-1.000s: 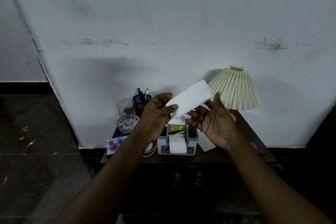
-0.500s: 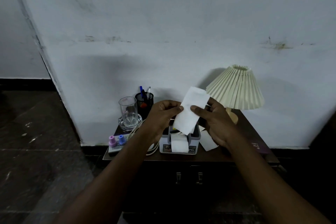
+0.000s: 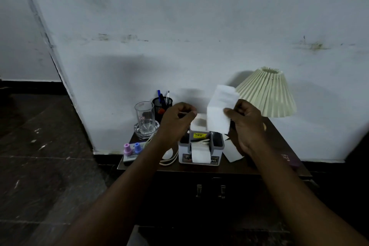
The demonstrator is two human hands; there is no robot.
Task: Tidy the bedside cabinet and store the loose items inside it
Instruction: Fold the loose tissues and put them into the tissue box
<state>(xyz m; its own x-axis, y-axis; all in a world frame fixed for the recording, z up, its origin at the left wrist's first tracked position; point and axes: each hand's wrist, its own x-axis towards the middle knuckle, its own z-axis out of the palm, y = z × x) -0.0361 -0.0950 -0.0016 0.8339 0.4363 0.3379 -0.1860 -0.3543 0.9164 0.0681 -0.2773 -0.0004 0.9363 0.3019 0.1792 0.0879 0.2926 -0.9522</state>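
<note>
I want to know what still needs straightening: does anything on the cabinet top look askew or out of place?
The lampshade at the right rear sits tilted. A loose paper slip lies skewed beside the grey organiser, and a white cord sprawls at its left. The right hand holds a white paper.

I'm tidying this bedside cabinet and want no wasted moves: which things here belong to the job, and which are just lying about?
Job, likely: paper in the right hand; loose slip; two small bottles; cable; cabinet.
Just there, likely: lamp; glass; pen holder; box.
</note>
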